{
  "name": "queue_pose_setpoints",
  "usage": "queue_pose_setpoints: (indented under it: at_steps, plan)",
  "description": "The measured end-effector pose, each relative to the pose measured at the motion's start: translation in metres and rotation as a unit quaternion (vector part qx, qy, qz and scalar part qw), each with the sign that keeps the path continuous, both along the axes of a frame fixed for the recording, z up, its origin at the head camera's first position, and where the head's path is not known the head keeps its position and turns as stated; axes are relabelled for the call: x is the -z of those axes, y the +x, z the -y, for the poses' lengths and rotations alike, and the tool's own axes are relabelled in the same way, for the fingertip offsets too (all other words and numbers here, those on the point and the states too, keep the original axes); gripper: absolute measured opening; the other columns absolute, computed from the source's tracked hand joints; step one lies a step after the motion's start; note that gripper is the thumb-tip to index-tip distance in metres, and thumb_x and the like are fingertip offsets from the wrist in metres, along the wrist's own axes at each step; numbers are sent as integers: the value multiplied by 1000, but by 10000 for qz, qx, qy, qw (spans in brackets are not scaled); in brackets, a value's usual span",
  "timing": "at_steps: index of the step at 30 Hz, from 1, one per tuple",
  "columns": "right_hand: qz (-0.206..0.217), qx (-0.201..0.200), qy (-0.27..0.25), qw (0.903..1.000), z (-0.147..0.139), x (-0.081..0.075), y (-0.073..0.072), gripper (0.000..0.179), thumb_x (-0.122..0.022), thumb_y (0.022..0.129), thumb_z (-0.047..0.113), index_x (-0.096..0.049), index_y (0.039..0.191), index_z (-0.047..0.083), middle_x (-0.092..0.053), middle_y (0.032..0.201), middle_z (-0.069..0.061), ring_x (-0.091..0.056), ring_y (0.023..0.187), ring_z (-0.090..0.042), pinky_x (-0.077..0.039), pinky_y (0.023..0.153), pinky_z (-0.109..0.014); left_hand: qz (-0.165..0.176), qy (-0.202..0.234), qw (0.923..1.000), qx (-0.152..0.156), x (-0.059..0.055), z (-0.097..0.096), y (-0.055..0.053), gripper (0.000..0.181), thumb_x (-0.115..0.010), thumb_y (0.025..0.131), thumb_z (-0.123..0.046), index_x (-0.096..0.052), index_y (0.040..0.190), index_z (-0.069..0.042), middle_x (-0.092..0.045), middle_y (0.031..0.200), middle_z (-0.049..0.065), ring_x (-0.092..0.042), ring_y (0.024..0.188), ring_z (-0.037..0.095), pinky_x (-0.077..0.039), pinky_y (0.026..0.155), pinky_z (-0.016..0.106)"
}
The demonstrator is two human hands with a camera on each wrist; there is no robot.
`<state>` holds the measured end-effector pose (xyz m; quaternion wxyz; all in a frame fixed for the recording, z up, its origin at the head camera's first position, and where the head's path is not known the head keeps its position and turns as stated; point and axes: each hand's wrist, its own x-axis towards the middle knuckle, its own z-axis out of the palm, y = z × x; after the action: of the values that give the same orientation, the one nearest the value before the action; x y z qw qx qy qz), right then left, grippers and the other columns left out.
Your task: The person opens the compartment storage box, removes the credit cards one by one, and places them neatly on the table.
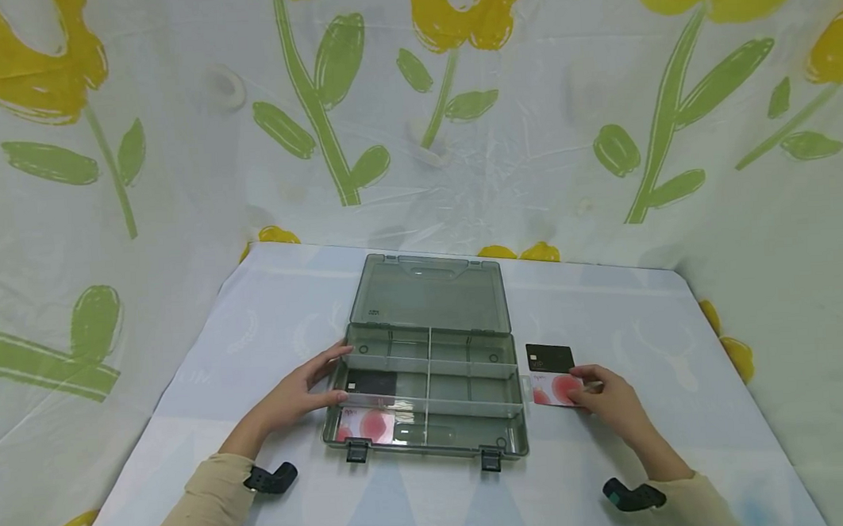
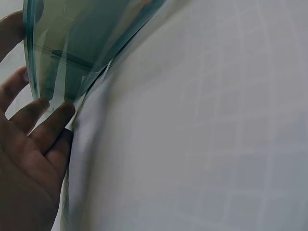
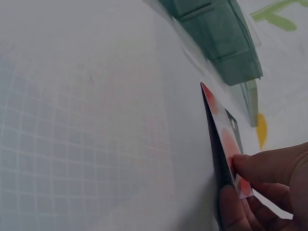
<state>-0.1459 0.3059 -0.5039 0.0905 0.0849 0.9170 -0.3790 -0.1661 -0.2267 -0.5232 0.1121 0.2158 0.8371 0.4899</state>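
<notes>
A translucent grey-green divided case [image 1: 477, 435] lies on the table with its lid [image 1: 430, 294] laid back. My left hand [image 1: 295, 393] rests at the case's left side, thumb and a fingertip over the rim. In the left wrist view, fingers [image 2: 53, 126] touch the case wall. My right hand [image 1: 611, 402] pinches a pink-and-white card [image 1: 551, 389] by its right end, thumb on top; the right wrist view shows the card [image 3: 226, 134] tilted. Just behind it lies a black VIP card [image 1: 550, 357]. Another black card [image 1: 374, 382] and pink-and-white card [image 1: 366, 425] are in left compartments.
A pale patterned cloth covers the table [image 1: 610, 317]. A flower-printed curtain [image 1: 518, 186] stands behind and at both sides. Two dark latches [image 1: 357, 452] hang from the case's front edge. Dark wrist devices [image 1: 270, 479] sit on both sleeves.
</notes>
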Motion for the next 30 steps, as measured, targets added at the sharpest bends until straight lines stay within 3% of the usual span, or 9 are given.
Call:
queue_pose_setpoints:
  at_steps: [10,21,30]
  plan:
    - [-167,-112,491,9986,6,-3,2,42,-75,92,15,-63,128,-2,-63,122,-27,-61,95,-31,-57,68,-25,9,37,10000,19,0,1,1,74,-75,94,-28,-39,157,-20,-21,167,15,-32,147,46,-27,119,59]
    - [-293,-173,708,9969,9,-4,3,40,-75,92,14,-64,128,-1,-60,122,-26,-60,100,-34,-60,77,-36,43,41,10000,6,-2,-1,1,74,-75,94,-28,-38,158,-19,-21,168,16,-31,147,46,-27,119,59]
    - [-434,-183,728,9962,11,-3,5,41,-75,92,12,-63,128,-3,-59,122,-27,-59,98,-33,-61,77,-38,25,26,10000,7,-2,0,0,74,-75,94,-28,-38,157,-19,-21,168,16,-31,146,47,-27,119,59]
